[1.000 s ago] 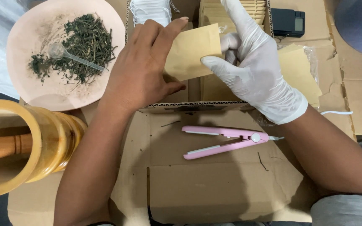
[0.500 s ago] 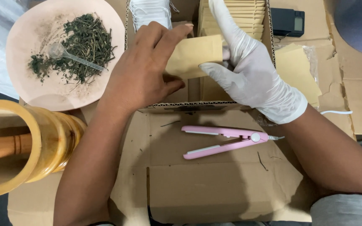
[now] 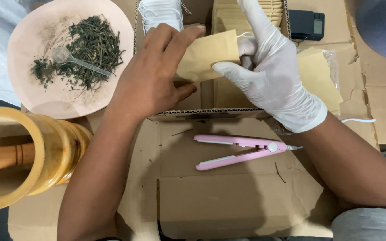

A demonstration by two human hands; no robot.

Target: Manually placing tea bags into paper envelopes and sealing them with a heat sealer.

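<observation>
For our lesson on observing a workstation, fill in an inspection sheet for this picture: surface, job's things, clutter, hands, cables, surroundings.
Surface: flattened brown cardboard, with a few dry stems scattered on it.
Job's things: tan paper pouch held over an open cardboard box; more pouches stacked in the box.
Clutter: pink plate of dried herbs with a clear plastic spoon; wooden mortar; pink hand sealer, open; small black scale.
Hands: bare left hand and white-gloved right hand both grip the pouch.
Cables: white cord at right.
Surroundings: nothing seen.
</observation>
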